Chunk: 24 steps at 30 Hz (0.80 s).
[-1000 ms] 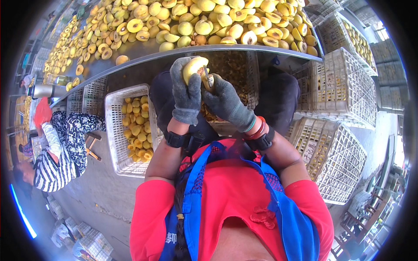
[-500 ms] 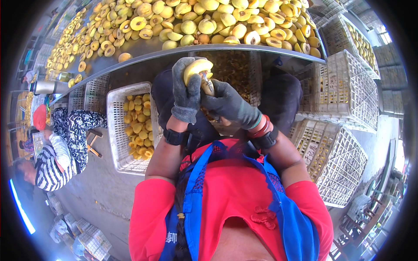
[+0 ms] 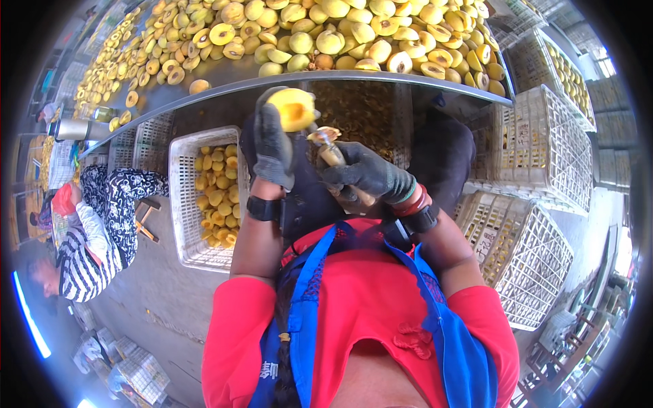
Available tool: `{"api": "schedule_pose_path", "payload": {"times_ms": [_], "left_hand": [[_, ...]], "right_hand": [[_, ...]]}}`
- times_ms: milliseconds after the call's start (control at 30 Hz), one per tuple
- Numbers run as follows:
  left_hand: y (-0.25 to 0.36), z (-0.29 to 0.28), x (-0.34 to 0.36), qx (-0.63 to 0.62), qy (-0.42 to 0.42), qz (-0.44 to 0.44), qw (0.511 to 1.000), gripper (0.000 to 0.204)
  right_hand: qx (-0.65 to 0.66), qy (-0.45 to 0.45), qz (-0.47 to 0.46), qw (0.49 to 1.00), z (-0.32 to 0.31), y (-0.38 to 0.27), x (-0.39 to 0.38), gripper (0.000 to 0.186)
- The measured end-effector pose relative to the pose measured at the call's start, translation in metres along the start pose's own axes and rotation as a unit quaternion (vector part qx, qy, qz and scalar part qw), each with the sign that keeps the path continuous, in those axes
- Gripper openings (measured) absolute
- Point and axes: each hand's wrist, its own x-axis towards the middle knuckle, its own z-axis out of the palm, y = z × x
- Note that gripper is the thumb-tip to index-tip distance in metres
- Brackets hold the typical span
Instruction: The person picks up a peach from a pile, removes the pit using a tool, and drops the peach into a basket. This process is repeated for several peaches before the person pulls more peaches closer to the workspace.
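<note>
My left hand (image 3: 274,149), in a dark grey glove, is closed around a yellow peach half (image 3: 294,105). The cut face of the half is turned up and shows a hollow in its middle. In my other glove, my right hand (image 3: 371,170) grips a pitting knife (image 3: 333,155) by its light wooden handle. At the tool's metal tip sits a brownish-red scrap (image 3: 324,134) that looks like cut-out pit flesh. The tip is just apart from the peach half. Both hands are over my lap, below the edge of the metal table (image 3: 224,87).
Many peach halves (image 3: 330,42) lie heaped on the table. A white crate (image 3: 178,204) with peach halves stands on my left. Below the table is a crate of brown scraps (image 3: 357,112). White crates (image 3: 537,149) are stacked on my right. A person (image 3: 92,255) sits at far left.
The pitting knife has come out of the peach half and moved down and right, with a scrap on its tip. My left hand has moved slightly left, turning the hollowed face up.
</note>
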Motion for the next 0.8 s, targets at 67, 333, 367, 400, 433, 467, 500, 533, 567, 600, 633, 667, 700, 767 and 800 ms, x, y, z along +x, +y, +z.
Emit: {"api": "schedule_pose_path", "payload": {"times_ms": [67,333,367,400,433,467,500,533,567,600,633,667,700,767,800], "left_hand": [[0.001,-0.029,0.001,0.155,0.086,0.032,0.984,0.043],[0.005,-0.232,-0.014,0.654,0.238,0.014,0.718,0.055],[0.009,-0.224,-0.001,0.653,0.24,0.014,0.718,0.055],[0.01,-0.214,0.018,0.632,0.223,0.07,0.739,0.053],[0.012,-0.201,0.038,0.609,0.205,0.124,0.756,0.052],[0.012,-0.19,0.058,0.61,0.173,0.143,0.76,0.051],[0.009,-0.182,0.083,0.608,0.138,0.164,0.765,0.052],[-0.003,-0.188,0.111,0.628,0.122,0.167,0.75,0.054],[-0.02,-0.195,0.138,0.647,0.104,0.169,0.736,0.056],[-0.032,-0.198,0.162,0.665,0.082,0.146,0.727,0.058],[-0.042,-0.195,0.186,0.681,0.058,0.125,0.719,0.059],[-0.051,-0.192,0.204,0.692,0.048,0.103,0.713,0.059],[-0.057,-0.19,0.223,0.702,0.039,0.08,0.707,0.059],[-0.079,-0.211,0.257,0.71,0.034,0.087,0.698,0.062],[-0.085,-0.214,0.267,0.732,0.014,0.027,0.681,0.062]], "right_hand": [[-0.048,0.069,-0.036,0.996,0.002,-0.006,-0.005,0.013],[-0.188,0.251,-0.108,0.944,-0.037,0.017,0.0,0.007],[-0.19,0.249,-0.108,0.944,-0.043,0.019,0.002,0.007],[-0.206,0.256,-0.072,0.942,-0.049,0.021,0.005,0.01],[-0.222,0.261,-0.035,0.939,-0.051,0.021,0.007,0.014],[-0.251,0.258,0.002,0.933,-0.049,0.016,0.01,0.014],[-0.254,0.259,0.002,0.932,-0.052,0.019,0.013,0.014],[-0.316,0.261,-0.052,0.911,-0.056,0.025,0.016,0.015],[-0.375,0.263,-0.103,0.883,-0.059,0.029,0.018,0.016],[-0.373,0.264,-0.089,0.885,-0.054,0.023,0.019,0.017],[-0.376,0.267,-0.089,0.883,-0.055,0.025,0.02,0.017],[-0.388,0.269,-0.1,0.876,-0.059,0.031,0.022,0.016],[-0.4,0.27,-0.111,0.869,-0.062,0.037,0.024,0.016],[-0.401,0.265,-0.131,0.867,-0.062,0.037,0.027,0.015],[-0.395,0.266,-0.105,0.873,-0.058,0.032,0.028,0.015]]}}
